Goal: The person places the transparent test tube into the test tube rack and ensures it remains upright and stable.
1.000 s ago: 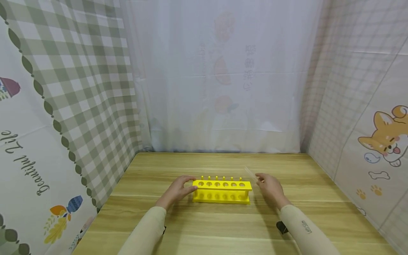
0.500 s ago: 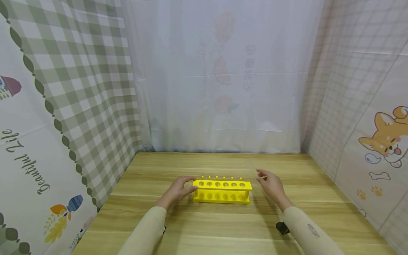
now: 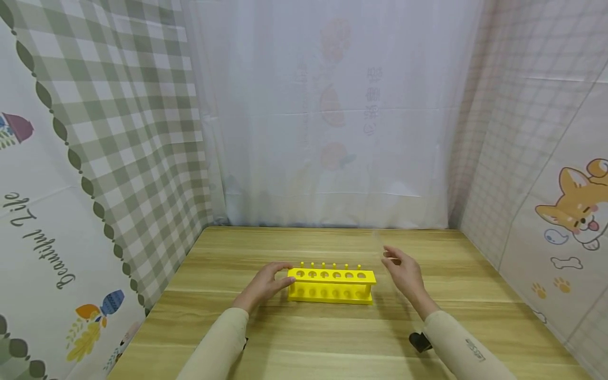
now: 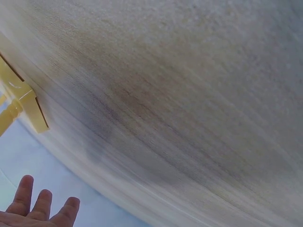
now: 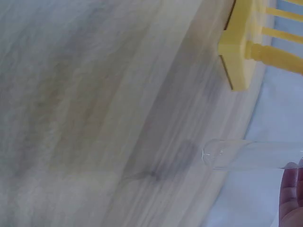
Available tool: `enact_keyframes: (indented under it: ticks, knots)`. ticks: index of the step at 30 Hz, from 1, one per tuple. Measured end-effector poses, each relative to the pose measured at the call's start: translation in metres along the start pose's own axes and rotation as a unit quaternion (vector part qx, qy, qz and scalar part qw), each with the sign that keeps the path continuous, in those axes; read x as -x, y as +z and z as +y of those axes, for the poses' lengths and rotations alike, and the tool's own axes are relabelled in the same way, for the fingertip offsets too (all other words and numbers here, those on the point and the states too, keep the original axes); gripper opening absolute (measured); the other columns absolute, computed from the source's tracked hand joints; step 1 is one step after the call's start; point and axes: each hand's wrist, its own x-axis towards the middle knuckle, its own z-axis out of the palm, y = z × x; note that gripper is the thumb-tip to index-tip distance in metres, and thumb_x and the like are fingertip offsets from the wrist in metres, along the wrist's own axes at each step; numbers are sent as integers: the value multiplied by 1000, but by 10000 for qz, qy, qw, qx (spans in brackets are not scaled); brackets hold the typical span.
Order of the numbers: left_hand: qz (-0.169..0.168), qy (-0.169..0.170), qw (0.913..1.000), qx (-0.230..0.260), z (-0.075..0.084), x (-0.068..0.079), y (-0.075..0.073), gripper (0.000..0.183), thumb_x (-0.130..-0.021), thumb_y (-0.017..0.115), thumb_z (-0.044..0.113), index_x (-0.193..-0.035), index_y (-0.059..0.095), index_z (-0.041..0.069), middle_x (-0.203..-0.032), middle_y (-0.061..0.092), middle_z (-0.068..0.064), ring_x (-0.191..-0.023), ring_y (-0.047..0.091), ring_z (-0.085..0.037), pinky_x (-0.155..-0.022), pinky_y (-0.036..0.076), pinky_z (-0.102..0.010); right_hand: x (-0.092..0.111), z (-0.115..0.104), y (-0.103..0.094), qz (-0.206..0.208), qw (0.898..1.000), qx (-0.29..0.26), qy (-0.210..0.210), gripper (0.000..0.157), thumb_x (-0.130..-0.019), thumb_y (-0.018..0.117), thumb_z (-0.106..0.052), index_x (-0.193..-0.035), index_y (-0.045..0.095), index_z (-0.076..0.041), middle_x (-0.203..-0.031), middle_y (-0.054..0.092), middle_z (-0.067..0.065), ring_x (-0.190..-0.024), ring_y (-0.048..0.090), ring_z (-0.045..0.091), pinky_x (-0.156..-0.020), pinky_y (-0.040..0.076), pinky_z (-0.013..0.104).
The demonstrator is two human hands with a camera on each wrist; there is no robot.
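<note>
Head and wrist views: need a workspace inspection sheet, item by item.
Surface: wooden table, light grain.
Job's things: yellow tube rack standing mid-table, top holes look unfilled; clear test tube above the table.
Clutter: nothing seen.
Grippers: left hand grips the rack's left end; right hand holds the test tube, raised right of the rack.
Cables: nothing seen; small black item under the right sleeve.
Surroundings: white curtain behind, patterned cloths at both sides.
</note>
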Motion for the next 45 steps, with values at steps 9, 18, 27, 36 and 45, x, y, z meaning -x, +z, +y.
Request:
enact_keyframes:
  ticks: [9,18,27,36,45]
  knots:
    - [3,-54,10000,66,0,0,0,51,-98,62,38,-137,58,6,-142,51,-17,-133,44,-39,-107,36,-59,-7,-18,1,631,9961,-599,-115,40,-98,64,-12,-136,59,0,-118,67,18,-100,64,22,-76,46,7]
    - [8,-110,9999,104,0,-1,0,50,-98,63,37,-137,58,6,-142,51,-17,-134,43,-39,-108,35,-59,-12,-45,-3,979,9887,-1125,-174,40,-97,66,-12,-135,60,-1,-120,67,17,-91,58,-2,-78,45,6]
    - [18,-283,9992,288,0,0,0,51,-98,63,38,-139,57,8,-145,49,-16,-135,42,-39,-107,35,-60,-12,-71,0,1071,9712,-2062,-529,39,-96,66,-5,-133,60,2,-119,64,23,-92,61,2,-78,52,13]
    - [-14,-263,9992,315,0,-1,0,51,-98,63,38,-139,56,8,-145,49,-16,-135,42,-39,-107,36,-59,-5,-91,-1,975,9656,-2366,-463,40,-97,64,-5,-136,57,2,-124,62,22,-95,59,2,-80,51,12]
    - [-29,-309,9988,382,0,0,1,51,-98,63,37,-139,56,7,-145,49,-16,-136,41,-39,-107,36,-59,-2,-88,7,930,9621,-2486,-629,40,-96,65,-6,-134,58,2,-121,63,21,-94,60,4,-79,51,12]
